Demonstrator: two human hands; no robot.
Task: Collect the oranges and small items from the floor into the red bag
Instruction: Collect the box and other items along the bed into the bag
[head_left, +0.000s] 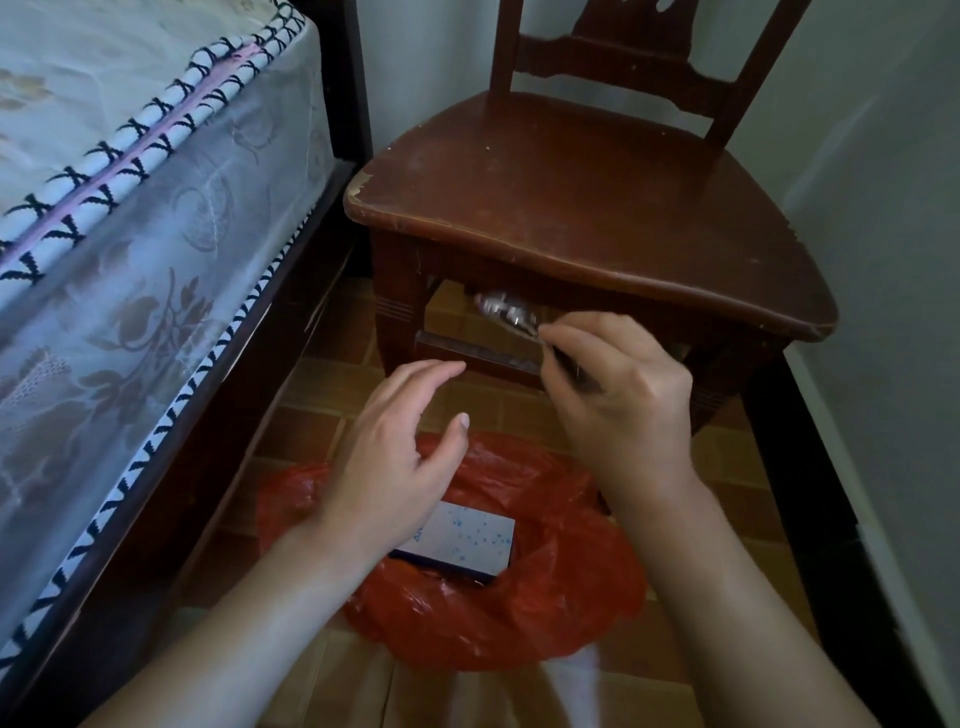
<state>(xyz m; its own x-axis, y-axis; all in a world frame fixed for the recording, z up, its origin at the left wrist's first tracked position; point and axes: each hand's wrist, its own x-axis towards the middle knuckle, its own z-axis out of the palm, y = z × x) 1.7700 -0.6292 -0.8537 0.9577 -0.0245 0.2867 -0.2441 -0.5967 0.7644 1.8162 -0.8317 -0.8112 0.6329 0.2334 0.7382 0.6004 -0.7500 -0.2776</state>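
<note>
Red bag (545, 587) lies open on the tiled floor (322, 395), a speckled box (462, 540) inside it. The right hand (618, 395) pinches a small shiny item (506, 312), blurred, before the wooden chair (571, 208). The left hand (400, 457) hovers over the bag, fingers (426, 376) loosely spread, holding nothing. A bed (130, 208) stands left.

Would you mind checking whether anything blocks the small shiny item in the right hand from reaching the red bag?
Nothing visible does: the right hand pinches the small shiny item above the open red plastic bag.
</note>
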